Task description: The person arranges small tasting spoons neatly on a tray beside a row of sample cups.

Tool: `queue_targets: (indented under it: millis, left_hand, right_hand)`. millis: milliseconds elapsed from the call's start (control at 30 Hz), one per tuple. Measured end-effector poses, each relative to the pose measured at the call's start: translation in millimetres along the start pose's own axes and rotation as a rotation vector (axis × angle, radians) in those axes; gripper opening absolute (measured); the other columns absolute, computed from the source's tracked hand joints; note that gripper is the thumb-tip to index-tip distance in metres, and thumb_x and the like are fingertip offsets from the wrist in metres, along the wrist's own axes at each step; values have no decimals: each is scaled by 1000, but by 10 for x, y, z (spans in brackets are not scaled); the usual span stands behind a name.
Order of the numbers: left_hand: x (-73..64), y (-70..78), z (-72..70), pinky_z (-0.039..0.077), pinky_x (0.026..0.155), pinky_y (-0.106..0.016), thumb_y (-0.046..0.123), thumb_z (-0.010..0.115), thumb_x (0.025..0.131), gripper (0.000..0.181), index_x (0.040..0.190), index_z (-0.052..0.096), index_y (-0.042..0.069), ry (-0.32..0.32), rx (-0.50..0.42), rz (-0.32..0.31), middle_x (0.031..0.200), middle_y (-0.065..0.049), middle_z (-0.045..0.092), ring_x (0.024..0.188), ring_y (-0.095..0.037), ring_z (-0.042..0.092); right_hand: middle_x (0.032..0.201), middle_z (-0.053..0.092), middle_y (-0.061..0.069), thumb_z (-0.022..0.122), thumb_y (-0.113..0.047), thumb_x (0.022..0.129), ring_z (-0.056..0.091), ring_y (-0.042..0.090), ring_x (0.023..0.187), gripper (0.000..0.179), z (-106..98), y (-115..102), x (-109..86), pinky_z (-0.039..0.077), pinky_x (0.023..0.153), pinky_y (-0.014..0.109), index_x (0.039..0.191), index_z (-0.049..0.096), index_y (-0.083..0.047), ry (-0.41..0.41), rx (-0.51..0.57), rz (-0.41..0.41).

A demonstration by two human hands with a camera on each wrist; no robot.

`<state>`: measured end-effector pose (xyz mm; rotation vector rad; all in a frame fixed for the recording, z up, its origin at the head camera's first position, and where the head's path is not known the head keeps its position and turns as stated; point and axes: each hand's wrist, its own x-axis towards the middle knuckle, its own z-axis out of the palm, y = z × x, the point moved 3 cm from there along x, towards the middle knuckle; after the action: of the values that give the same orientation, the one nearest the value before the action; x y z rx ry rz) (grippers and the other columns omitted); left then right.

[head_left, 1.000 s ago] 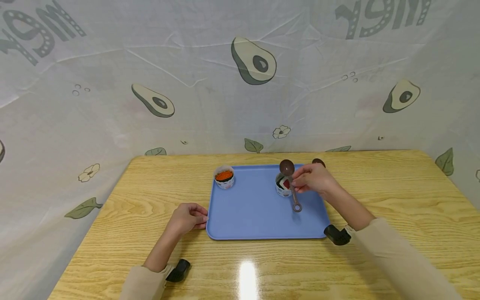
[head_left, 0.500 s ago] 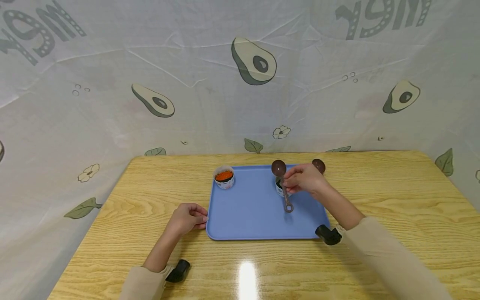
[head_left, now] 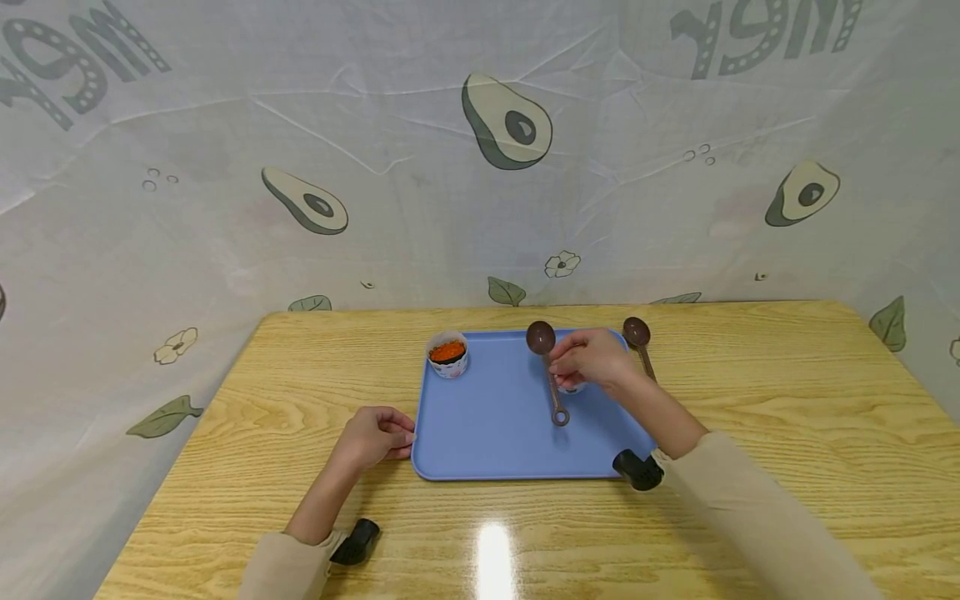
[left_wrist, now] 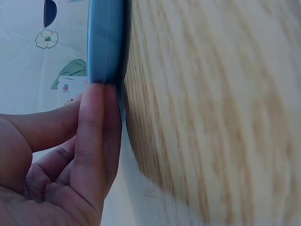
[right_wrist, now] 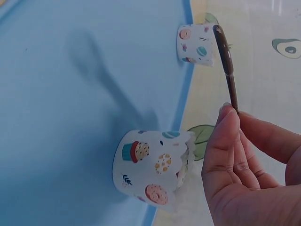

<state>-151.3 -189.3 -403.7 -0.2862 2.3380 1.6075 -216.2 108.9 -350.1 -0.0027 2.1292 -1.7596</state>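
Note:
My right hand pinches the handle of a brown spoon between thumb and fingers, with its bowl end toward the back. The spoon is above the blue tray, casting a shadow on it. Near that hand a patterned paper cup stands on the tray, mostly hidden by the hand in the head view. At the tray's back left corner sits another paper cup holding an orange-topped sushi roll. My left hand holds the tray's left rim with its fingertips.
A second brown spoon lies at the tray's right back edge, its handle partly behind the right forearm. Under the tray is a wood-grain table. A pale cloth printed with avocados hangs behind it.
My right hand has moved left with the spoon, now covering most of the right cup and exposing more of the second spoon. The left hand and tray stay still.

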Motion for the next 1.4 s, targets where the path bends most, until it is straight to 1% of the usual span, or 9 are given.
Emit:
queue_targets:
  millis: [200, 533, 733, 867, 1000, 1233, 1400]
  left_hand:
    - [-8, 13, 1, 56, 60, -29, -14, 59, 81, 11, 92, 58, -14, 1, 11, -4, 72, -13, 55, 60, -16, 60]
    - [-8, 15, 1, 56, 60, -29, -13, 59, 81, 11, 92, 58, -13, -2, 17, -6, 72, -13, 56, 60, -16, 60]
    - [3, 6, 1, 56, 60, -29, -13, 59, 81, 11, 92, 58, -13, -4, 16, -14, 73, -13, 56, 60, -15, 59]
    - [1, 5, 3, 56, 60, -29, -13, 59, 81, 11, 92, 58, -13, -4, 15, -14, 73, -13, 55, 60, -15, 59]
    - [2, 7, 6, 56, 60, -29, -13, 59, 81, 12, 92, 58, -13, -4, 7, -12, 72, -13, 55, 60, -15, 59]
    - [30, -22, 8, 56, 60, -28, -13, 59, 81, 11, 92, 58, -13, 5, 4, -11, 72, -12, 55, 60, -15, 59]
    - [40, -34, 10, 56, 60, -27, -14, 59, 81, 11, 92, 58, -13, 2, -2, -7, 73, -12, 55, 60, -15, 59]
  right_hand:
    - [68, 61, 10, 58, 11, 80, 59, 16, 54, 17, 60, -9, 35, 56, 61, 36, 97, 56, 13, -4, -6, 11]
    - [69, 60, 11, 59, 12, 79, 58, 15, 54, 17, 219, -45, 80, 56, 60, 34, 96, 58, 14, -3, -1, 12]
    - [69, 60, 12, 60, 13, 78, 59, 15, 53, 16, 298, -44, 103, 56, 61, 35, 94, 59, 13, -4, -4, 11]
    - [69, 60, 12, 60, 14, 77, 58, 15, 52, 16, 348, -29, 123, 56, 60, 35, 93, 59, 13, -1, 4, 25]
    - [69, 60, 12, 61, 13, 77, 58, 15, 52, 15, 397, 3, 146, 56, 61, 37, 92, 60, 11, 14, -7, 45]
    - [64, 60, 12, 60, 16, 76, 57, 13, 49, 15, 494, 50, 173, 56, 55, 33, 91, 58, 14, 13, 10, 44]
    - [67, 60, 18, 61, 17, 74, 58, 16, 48, 11, 568, 120, 217, 56, 53, 33, 82, 60, 10, 13, 24, 30]
